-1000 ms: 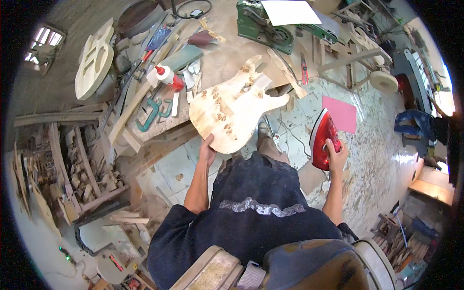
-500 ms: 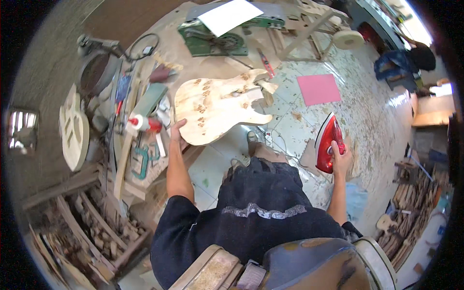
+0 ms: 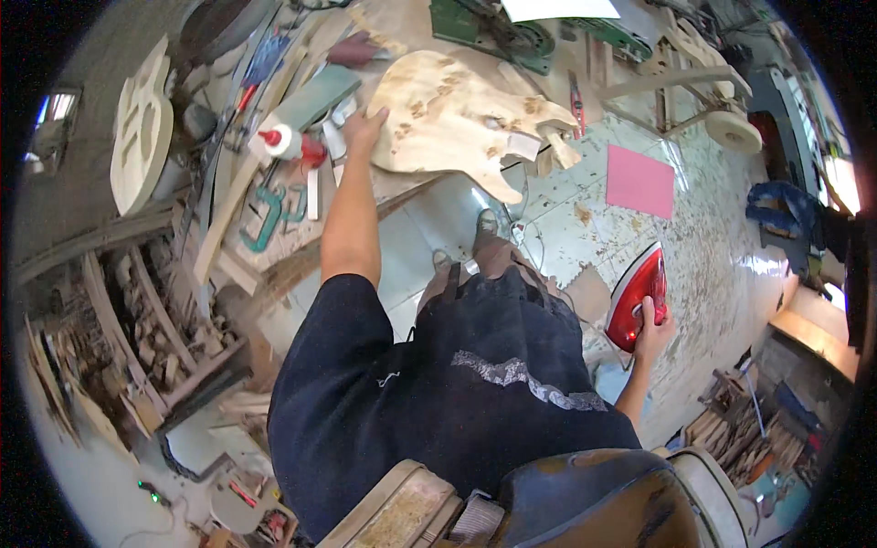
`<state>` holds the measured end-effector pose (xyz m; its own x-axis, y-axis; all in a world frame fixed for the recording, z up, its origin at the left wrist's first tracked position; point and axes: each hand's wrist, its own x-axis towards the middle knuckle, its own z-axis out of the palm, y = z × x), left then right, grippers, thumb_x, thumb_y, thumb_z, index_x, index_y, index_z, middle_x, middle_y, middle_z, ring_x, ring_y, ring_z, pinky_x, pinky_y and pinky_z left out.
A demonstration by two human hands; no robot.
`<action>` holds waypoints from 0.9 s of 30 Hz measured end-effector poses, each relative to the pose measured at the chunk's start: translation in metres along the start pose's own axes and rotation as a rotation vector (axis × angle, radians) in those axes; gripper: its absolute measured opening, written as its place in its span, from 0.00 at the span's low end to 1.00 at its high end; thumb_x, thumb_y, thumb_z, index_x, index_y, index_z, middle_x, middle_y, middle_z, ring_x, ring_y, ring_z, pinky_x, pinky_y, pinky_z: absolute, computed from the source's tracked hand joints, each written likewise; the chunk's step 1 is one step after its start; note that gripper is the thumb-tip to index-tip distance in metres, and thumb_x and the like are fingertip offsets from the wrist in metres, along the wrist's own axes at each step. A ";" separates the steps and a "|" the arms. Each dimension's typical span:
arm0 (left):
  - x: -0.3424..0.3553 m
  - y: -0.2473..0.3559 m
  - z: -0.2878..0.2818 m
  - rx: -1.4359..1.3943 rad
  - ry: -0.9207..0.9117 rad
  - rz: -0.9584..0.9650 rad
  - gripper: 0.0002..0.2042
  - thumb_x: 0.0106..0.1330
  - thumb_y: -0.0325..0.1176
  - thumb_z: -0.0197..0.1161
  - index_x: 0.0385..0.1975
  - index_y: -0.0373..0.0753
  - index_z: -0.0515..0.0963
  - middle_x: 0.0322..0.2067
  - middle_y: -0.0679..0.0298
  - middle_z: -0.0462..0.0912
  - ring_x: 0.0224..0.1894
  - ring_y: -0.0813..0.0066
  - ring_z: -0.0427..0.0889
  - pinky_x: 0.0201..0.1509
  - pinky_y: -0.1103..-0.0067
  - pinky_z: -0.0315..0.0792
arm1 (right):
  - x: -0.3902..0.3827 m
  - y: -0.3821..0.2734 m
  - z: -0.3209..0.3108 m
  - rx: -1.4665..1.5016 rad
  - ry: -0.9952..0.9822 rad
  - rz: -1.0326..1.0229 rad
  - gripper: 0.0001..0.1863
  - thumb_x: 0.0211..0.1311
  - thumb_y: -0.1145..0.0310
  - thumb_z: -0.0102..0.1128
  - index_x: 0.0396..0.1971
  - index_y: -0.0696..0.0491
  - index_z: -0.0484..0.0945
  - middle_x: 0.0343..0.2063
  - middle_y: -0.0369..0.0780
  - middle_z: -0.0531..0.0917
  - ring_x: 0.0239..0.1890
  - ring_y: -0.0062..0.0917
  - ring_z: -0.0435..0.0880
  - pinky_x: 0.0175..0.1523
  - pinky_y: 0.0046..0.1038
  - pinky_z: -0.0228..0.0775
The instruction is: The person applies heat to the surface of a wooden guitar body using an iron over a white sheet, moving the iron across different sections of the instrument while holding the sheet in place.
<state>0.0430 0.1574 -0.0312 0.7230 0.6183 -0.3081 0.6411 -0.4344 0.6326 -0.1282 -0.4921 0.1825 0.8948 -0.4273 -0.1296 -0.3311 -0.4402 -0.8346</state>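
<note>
At the upper middle, my left hand [image 3: 364, 128] grips the left edge of a pale wooden guitar body [image 3: 438, 119] with darker figured patches, held at the workbench [image 3: 370, 210]. My right hand [image 3: 654, 331], low on the right, is closed on the handle of a red clothes iron [image 3: 632, 297], held tilted above the floor. Left of the guitar body on the bench lie a white-and-red glue bottle [image 3: 297, 146], teal C-clamps [image 3: 268, 216] and a grey-green block [image 3: 320, 96].
A pink sheet [image 3: 639, 178] lies on the tiled floor. A green machine [image 3: 521, 36] carries a white sheet. Another routed guitar body [image 3: 139, 137] stands left. A wooden stand [image 3: 731, 132] is at right; scrap wood [image 3: 137, 338] fills the lower left. My feet [image 3: 486, 224] show below.
My left hand has carried the guitar body upward, further over the bench. My right hand and the iron have moved slightly right and down.
</note>
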 end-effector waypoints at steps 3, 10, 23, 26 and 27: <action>-0.031 0.036 -0.009 0.024 0.176 0.073 0.33 0.56 0.49 0.73 0.56 0.30 0.79 0.54 0.43 0.82 0.54 0.49 0.83 0.60 0.66 0.73 | 0.012 -0.022 0.003 -0.151 -0.128 -0.095 0.14 0.63 0.60 0.72 0.31 0.56 0.82 0.21 0.32 0.79 0.23 0.15 0.74 0.31 0.21 0.66; -0.139 0.031 0.036 0.209 0.212 0.886 0.27 0.73 0.42 0.56 0.66 0.33 0.69 0.64 0.46 0.73 0.68 0.47 0.69 0.74 0.59 0.58 | 0.012 -0.061 0.026 -0.262 -0.177 -0.219 0.15 0.63 0.59 0.71 0.30 0.56 0.82 0.23 0.35 0.82 0.27 0.18 0.76 0.37 0.25 0.69; -0.236 0.055 0.099 0.437 -0.075 0.938 0.38 0.74 0.57 0.48 0.75 0.37 0.54 0.78 0.57 0.49 0.79 0.59 0.47 0.79 0.52 0.43 | -0.035 -0.026 0.004 -0.261 -0.103 -0.283 0.15 0.61 0.59 0.73 0.27 0.56 0.82 0.22 0.36 0.81 0.27 0.20 0.77 0.38 0.26 0.70; -0.229 0.054 0.094 0.488 -0.071 0.890 0.37 0.74 0.57 0.48 0.76 0.39 0.54 0.78 0.57 0.49 0.79 0.59 0.47 0.79 0.52 0.43 | -0.048 -0.026 0.002 -0.166 -0.086 -0.238 0.15 0.62 0.60 0.72 0.27 0.57 0.83 0.23 0.35 0.82 0.28 0.19 0.78 0.38 0.26 0.70; -0.226 0.055 0.094 0.494 -0.041 0.855 0.37 0.74 0.57 0.48 0.76 0.40 0.54 0.78 0.57 0.49 0.79 0.58 0.47 0.79 0.51 0.43 | -0.050 -0.023 0.001 -0.164 -0.082 -0.235 0.15 0.62 0.60 0.72 0.27 0.57 0.83 0.23 0.35 0.82 0.28 0.19 0.78 0.38 0.26 0.70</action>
<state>-0.0612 -0.0682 0.0063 0.9952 -0.0499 0.0841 -0.0723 -0.9547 0.2887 -0.1656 -0.4597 0.2074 0.9717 -0.2363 0.0081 -0.1503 -0.6437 -0.7503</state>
